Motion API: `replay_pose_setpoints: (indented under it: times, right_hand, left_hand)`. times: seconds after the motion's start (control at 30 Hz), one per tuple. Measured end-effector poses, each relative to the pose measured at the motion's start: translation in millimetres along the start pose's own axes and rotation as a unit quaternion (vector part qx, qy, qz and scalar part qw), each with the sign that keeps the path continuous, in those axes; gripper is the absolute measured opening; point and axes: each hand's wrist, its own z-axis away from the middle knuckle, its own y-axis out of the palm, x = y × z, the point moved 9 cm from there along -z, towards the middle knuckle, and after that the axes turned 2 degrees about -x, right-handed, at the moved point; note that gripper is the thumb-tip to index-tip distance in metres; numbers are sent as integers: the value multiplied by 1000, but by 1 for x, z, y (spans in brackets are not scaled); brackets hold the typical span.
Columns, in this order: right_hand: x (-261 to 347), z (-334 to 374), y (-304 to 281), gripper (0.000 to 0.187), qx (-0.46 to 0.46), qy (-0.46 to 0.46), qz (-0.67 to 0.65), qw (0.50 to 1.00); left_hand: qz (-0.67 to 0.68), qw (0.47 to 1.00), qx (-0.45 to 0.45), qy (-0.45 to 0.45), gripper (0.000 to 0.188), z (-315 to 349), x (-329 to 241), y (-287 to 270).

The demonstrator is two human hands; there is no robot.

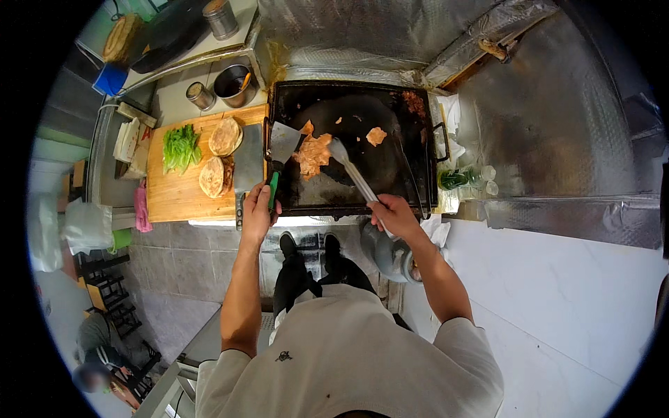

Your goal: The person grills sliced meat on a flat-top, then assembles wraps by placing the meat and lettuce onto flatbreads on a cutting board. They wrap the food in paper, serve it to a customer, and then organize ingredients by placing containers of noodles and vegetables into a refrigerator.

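My left hand (258, 212) is wrapped round the green handle of a scraper, and its flat metal blade (284, 142) reaches over the left side of a black griddle (327, 193). In my right hand (396, 217) is a pair of metal tongs (361, 182), with tips touching or just above the right edge of a flat reddish-brown piece of meat (312, 156). The blade lies close to that meat's upper left. A smaller piece of meat (376, 136) sits apart to the right, among a few scraps on the dark surface.
Left of the griddle, a wooden cutting board (167, 203) carries lettuce (181, 148), round flatbreads (226, 136) and a cleaver (249, 155). A metal pot (234, 86) and a can (200, 96) stand behind. Green bottles (456, 178) are at right. A person (104, 341) sits at lower left.
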Motion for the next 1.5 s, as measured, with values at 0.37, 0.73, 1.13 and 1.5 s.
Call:
replay_pose_setpoints:
  times: [0.37,0.73,1.13,1.5]
  right_hand:
    - [-18,-19,-83,30,-283,-74,420,859]
    - [4,-26,31,28,-14,-20,18,1000]
    - [78,-101,-8,33,-127,-122,308,935]
    - [-20,-40,83,35,96,73,-255,959]
  left_hand:
    - [-36,999,23,-19,42,-8,24,-3]
    - [-15,997,42,-65,42,-7,37,-2]
    - [-24,993,35,-112,43,-7,42,2]
    - [-10,999,2,-50,44,-10,40,-6]
